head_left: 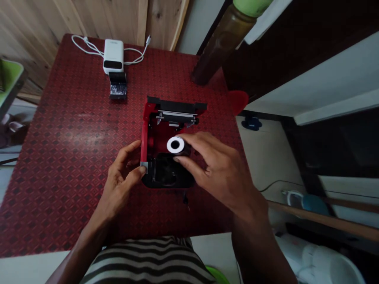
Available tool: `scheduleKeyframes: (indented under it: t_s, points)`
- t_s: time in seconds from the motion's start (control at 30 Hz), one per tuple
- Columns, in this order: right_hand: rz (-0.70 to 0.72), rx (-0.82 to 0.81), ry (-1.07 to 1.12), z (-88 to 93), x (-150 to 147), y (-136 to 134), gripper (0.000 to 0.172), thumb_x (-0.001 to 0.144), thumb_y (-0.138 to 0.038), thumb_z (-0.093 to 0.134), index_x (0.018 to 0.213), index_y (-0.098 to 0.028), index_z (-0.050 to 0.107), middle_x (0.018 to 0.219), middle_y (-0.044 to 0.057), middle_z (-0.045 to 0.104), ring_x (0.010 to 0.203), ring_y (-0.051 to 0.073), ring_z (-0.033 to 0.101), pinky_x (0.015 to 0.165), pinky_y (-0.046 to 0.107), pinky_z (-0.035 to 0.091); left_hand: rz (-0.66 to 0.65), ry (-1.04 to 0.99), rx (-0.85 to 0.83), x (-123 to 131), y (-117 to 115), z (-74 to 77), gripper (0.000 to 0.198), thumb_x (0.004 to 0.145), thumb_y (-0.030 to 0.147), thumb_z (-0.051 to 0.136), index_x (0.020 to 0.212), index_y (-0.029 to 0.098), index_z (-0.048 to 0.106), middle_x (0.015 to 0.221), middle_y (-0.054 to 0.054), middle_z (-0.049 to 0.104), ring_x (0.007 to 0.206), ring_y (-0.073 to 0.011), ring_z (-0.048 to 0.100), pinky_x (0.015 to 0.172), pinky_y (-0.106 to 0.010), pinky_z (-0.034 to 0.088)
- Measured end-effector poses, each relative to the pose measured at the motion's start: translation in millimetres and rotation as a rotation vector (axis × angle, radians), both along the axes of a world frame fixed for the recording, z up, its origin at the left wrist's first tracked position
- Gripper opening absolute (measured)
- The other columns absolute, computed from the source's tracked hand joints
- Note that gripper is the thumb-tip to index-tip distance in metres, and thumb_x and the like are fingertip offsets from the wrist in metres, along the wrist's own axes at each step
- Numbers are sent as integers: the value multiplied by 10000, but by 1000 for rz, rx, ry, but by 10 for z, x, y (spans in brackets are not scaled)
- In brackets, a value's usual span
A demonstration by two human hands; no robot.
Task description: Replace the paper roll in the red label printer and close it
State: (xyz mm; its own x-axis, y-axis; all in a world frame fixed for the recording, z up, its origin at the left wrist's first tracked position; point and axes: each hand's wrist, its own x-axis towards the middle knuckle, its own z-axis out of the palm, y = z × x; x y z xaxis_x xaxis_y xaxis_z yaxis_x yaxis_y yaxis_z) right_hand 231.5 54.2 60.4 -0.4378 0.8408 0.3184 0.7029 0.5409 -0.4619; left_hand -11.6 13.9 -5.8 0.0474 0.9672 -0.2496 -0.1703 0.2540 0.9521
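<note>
A red-and-black box-shaped device (pixel 144 142), which looks like a small receipt printer, sits on the table with its lid raised. My left hand (pixel 122 173) grips its left side, thumb on the grey front corner and fingers along the outer wall. Between the thumb and fingers of my right hand (pixel 217 167) is a small roll (pixel 175 145), its white ring-shaped end facing me around a dark core. That roll is held over the open compartment. Its far side is hidden by my fingers. Whether it touches the inside I cannot tell.
On the patterned red table (pixel 79 157) lie a white power bank (pixel 113 53) with a white cable (pixel 85 45) and a small black object (pixel 118 88). A tall bottle (pixel 222 43) with a green cap stands at the back right. A small dark item (pixel 185 198) lies before the device.
</note>
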Motion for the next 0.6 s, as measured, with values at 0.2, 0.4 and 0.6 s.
scheduleKeyframes:
  t_s: [0.2, 0.4, 0.6]
  points:
    - [12, -49, -521, -10, -379, 140, 270, 1041, 29, 669, 1185, -163, 792, 1172, 134, 856, 1084, 303, 785, 1009, 447, 661, -7, -25, 35, -3, 26, -4, 574, 996, 452, 864, 1525, 282, 720, 1565, -100, 775, 1393, -347, 765, 1177, -527, 626]
    - [-31, -276, -721, 81, -693, 391, 308, 1090, 25, 575, 1213, -128, 813, 1187, 177, 872, 1166, 323, 812, 913, 402, 618, -15, -19, -21, 8, 19, 31, 648, 978, 467, 860, 1563, 249, 685, 1551, -125, 774, 1391, -364, 755, 1184, -546, 607]
    - [23, -347, -699, 23, -654, 520, 386, 1109, 24, 480, 1186, -158, 811, 1152, 157, 870, 1048, 294, 831, 803, 380, 550, -7, 2, -41, 12, 20, 65, 632, 984, 452, 838, 1566, 256, 690, 1547, -117, 772, 1396, -373, 741, 1175, -542, 587]
